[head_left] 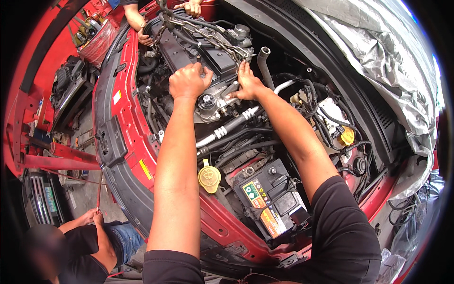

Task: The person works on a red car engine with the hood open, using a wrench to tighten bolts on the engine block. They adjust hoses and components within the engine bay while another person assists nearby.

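Observation:
My left hand (188,81) is closed at the front end of the dark engine cover (177,49), beside a metal housing with a black cap (208,102); what is inside the fingers is hidden. My right hand (247,80) lies with straightened fingers against the engine's right side, thumb near that housing. A chain (208,35) runs over the engine. A corrugated-jointed metal pipe (234,122) crosses below my hands. A co-worker's hands (144,35) grip near the engine's far end.
A battery (265,203), yellow reservoir cap (208,177) and red body edge (146,165) are near my arms. A grey cover (392,71) drapes the right side. At lower left, another person (85,255) holds a thin bar; removed parts (71,90) and red metalwork (56,156) stand left.

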Demonstrator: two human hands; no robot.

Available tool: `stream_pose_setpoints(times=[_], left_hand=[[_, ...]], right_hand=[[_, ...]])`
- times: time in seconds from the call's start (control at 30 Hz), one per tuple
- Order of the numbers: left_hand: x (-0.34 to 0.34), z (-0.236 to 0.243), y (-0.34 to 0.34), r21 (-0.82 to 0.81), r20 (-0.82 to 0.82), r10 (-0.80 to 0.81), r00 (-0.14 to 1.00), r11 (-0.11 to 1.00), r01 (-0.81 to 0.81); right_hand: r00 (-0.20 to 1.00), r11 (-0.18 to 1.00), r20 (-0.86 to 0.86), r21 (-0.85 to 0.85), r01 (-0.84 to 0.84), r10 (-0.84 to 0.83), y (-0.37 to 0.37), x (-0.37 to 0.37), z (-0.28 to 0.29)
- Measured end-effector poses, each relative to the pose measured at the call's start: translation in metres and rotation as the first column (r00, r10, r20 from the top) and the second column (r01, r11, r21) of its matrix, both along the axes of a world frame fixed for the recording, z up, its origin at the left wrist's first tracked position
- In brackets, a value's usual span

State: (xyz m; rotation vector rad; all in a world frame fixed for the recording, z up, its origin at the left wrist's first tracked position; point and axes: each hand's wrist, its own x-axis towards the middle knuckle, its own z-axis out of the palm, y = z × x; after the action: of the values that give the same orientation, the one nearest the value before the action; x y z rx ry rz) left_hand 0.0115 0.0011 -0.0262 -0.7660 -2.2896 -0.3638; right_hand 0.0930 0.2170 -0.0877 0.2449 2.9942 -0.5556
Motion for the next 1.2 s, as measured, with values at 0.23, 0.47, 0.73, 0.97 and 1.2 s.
stream_pose_setpoints(times=[0.23,0.47,0.73,0.97,1.2], left_hand=[[0.0009,0.0,0.001,0.006,-0.002,-0.002,1.0,1.0,0.002],[0.0013,-0.001,0.0019,0.01,-0.018,-0.004,1.0,1.0,0.004],[0.0023,0.0,0.0004,-0.002,-0.004,-0.01,1.0,1.0,0.01],[0.0027,-0.0003,0.0002,-0.001,-0.002,-0.007,1.0,1.0,0.007],[0.0018,-0.002,-0.0001,0.008,0.008,-0.002,1.0,1.0,0.002]], right_hand=[[1.0,1.0,-0.01,0.009,-0.005,0.005,0.0009,0.0008,0.0003],[1.0,1.0,-0.004,0.013,-0.003,0.003,0.0012,0.0015,0.0021],[1.0,1.0,0.001,0.005,0.001,-0.001,0.0008,0.0008,0.0002],[1.0,1.0,0.01,-0.013,0.009,-0.009,-0.0008,0.0022,0.0016],[1.0,1.0,0.021,-0.014,-0.001,0.001,0.0009,0.0006,-0.0019]])
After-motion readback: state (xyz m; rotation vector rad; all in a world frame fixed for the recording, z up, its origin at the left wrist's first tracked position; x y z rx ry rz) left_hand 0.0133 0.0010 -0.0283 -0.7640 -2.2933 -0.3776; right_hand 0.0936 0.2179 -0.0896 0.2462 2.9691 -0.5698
